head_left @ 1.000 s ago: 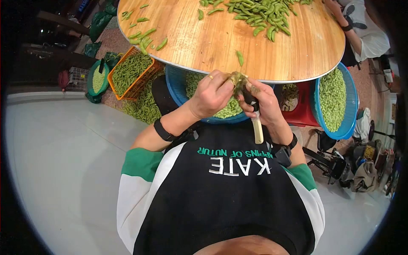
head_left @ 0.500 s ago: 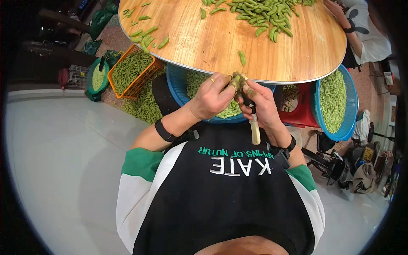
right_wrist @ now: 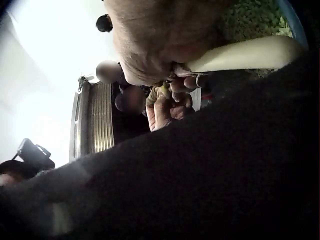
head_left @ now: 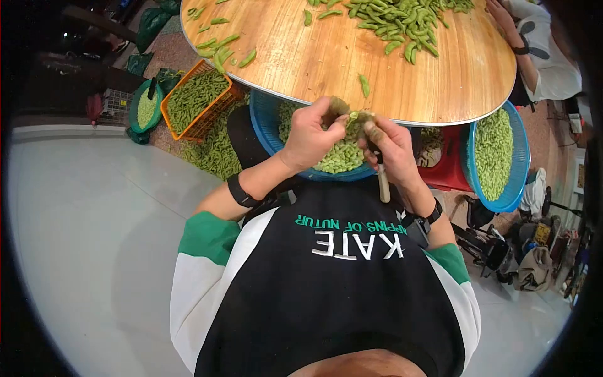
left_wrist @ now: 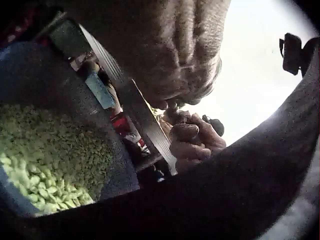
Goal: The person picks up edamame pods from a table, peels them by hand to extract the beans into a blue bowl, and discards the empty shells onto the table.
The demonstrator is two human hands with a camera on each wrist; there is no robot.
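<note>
My left hand [head_left: 312,139], with thumb and forefinger curled together, pinches at a split green soybean pod [head_left: 353,116] just off the table's near edge. The right hand [head_left: 392,151] meets the pod from the other side. It also grips a tool with a black upper part and a cream handle [head_left: 384,183], which points back toward my body. In the right wrist view the smooth cream handle [right_wrist: 245,54] sticks out past the palm; the tool's working end is hidden in the fingers. Below both hands a blue basket [head_left: 264,129] holds shelled beans [head_left: 342,157].
The round wooden table [head_left: 282,56] carries a heap of soybean pods [head_left: 402,25] and scattered ones. An orange crate [head_left: 200,125] of pods stands left; a second blue basket [head_left: 518,151] of beans and a red stool [head_left: 449,169] stand right. Another person's arm [head_left: 526,63] rests at the far right.
The fingers of my left hand have spread and drawn slightly apart from the right hand, showing the pod between them. My right hand keeps the tool. The view has shifted slightly.
</note>
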